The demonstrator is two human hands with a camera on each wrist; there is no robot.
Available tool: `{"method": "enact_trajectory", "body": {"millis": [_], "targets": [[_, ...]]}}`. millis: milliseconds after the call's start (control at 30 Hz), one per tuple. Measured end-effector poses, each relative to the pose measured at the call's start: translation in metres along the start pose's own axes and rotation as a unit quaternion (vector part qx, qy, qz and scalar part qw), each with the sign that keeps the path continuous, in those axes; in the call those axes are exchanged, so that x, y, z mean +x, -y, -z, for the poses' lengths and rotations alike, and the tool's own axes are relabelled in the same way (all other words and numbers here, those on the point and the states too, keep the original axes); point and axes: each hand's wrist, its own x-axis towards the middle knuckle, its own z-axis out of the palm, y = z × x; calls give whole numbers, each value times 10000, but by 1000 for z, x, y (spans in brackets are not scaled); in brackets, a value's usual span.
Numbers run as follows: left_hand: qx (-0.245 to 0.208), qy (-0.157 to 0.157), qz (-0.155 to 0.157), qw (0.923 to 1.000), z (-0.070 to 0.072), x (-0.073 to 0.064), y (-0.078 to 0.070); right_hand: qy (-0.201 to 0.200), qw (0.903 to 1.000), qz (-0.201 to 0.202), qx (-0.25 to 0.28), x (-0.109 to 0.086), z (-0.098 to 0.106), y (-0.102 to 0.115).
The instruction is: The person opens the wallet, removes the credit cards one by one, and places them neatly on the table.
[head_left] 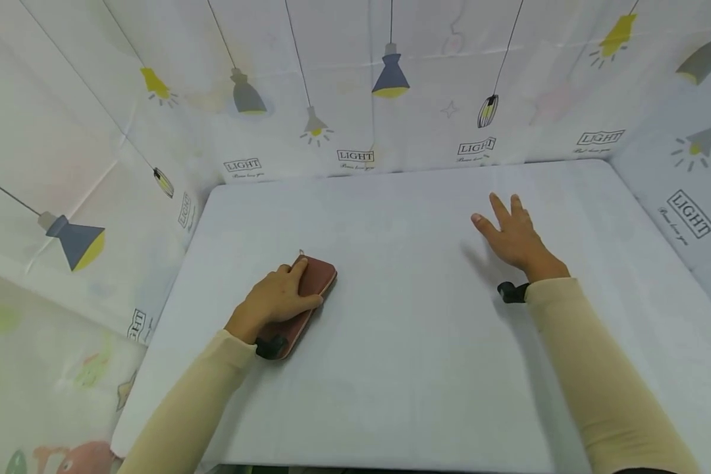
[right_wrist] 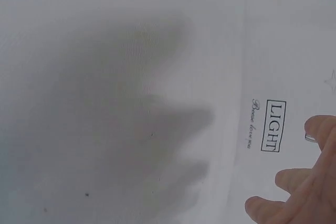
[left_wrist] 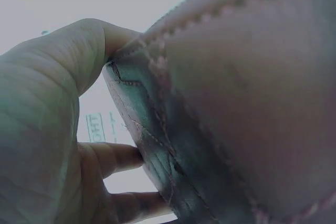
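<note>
A reddish-brown zip wallet point(head_left: 316, 276) lies at a slant on the left half of the white table point(head_left: 403, 368). My left hand point(head_left: 276, 296) grips it from above across its width. In the left wrist view, the thumb and fingers of the left hand point(left_wrist: 47, 119) press the stitched edges of the wallet point(left_wrist: 252, 87) from opposite sides. A small zip pull point(head_left: 301, 252) sticks out at its far end. Over the right half of the table, my right hand point(head_left: 514, 240) hovers with spread fingers and holds nothing. The right wrist view shows its fingertips and its shadow on the table.
A white cloth wall point(head_left: 421, 151) printed with lamps and the word LIGHT stands behind the table and along both sides. Each wrist wears a small black camera, such as the one on the right wrist point(head_left: 512, 292). The table's near edge runs along the bottom.
</note>
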Motion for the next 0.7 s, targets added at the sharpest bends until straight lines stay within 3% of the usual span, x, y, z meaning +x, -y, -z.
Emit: {"method": "enact_trajectory", "body": {"millis": [267,433,700], "targets": [[-228,342,-412,9983,7,18,-24,-11,9991,36,431,4,-10,10],[-324,780,-651,9943,12,31,-39,38,9978,76,660,7,-20,20],[-351,1377,-1012,9847,19,53,-60,359,9933,328,1044,10,-41,55]]}}
